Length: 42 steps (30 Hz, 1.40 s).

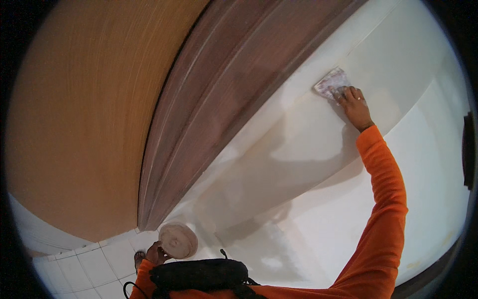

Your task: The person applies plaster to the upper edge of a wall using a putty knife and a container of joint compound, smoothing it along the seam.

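Observation:
My right hand [354,105] is pressed up near the white wall [318,149], fingers closed on a flat, squarish piece [332,83] smeared white and dull red. That piece lies against the wall surface; whether it is a scraper or an abrasive sheet I cannot tell. Low on the left, my left hand [157,253] grips the side of a round, shallow pinkish-beige bowl [178,241]. Pale residue coats the inside of the bowl. Part of the left hand is hidden behind its rim.
A dark reddish-brown door frame [224,94] runs beside the wall, with a light brown wooden door [99,114] left of it. White floor tiles [94,269] show below. A black cylindrical object [199,275] hangs before my body. Another dark object [468,149] edges the far right.

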{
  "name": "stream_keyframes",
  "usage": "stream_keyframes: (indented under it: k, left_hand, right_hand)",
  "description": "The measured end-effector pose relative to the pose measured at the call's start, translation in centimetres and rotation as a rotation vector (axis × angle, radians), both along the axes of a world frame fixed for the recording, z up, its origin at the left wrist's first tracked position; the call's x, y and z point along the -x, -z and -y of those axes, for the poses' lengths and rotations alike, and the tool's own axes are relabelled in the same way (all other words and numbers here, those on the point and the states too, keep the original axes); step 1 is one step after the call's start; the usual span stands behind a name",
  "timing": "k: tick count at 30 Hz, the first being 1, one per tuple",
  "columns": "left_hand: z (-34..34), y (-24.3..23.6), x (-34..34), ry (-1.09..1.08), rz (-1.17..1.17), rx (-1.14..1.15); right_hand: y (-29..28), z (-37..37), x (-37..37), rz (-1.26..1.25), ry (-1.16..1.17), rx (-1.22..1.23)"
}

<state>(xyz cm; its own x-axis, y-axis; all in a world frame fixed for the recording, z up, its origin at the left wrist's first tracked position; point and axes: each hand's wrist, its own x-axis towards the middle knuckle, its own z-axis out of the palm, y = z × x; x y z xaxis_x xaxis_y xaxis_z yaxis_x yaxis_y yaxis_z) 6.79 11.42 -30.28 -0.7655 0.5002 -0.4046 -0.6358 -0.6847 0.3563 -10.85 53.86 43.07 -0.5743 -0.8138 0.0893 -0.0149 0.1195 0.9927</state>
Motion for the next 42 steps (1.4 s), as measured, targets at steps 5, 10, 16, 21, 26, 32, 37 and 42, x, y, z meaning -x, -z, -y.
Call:
stream_keyframes:
  k: [5,10,16,21,26,32,37,42]
  left_hand:
    - [0.2,0.4,0.4,-0.011,0.016,0.124]
    - [1.8,1.5,1.4,0.174,0.098,0.179]
    - [0.6,0.4,4.1,0.434,0.148,0.198]
    - [-4.6,-7.1,8.9,0.441,0.078,0.104]
    - [-4.3,-9.3,11.5,0.431,0.035,0.151]
    - [-8.9,-10.1,17.9,0.481,0.037,0.173]
    - [-15.3,-11.5,24.5,0.487,0.034,0.184]
    - [-22.8,-13.7,32.5,0.489,0.020,0.191]
  right_hand:
    - [-2.9,-3.7,-0.9,-0.279,0.129,0.257]
    - [-6.9,-0.2,-3.0,-0.210,0.252,0.168]
    - [-6.1,3.6,-1.3,-0.190,0.591,0.011]
    - [-5.1,0.7,-0.9,-0.276,0.702,-0.023]
    - [-6.2,3.4,2.3,-0.041,0.793,0.164]
    - [-17.3,-4.1,10.7,-0.456,0.451,0.579]
    - [-14.1,-12.0,20.5,-0.373,0.590,0.589]
    - [2.1,-16.2,26.7,0.006,0.582,0.589]
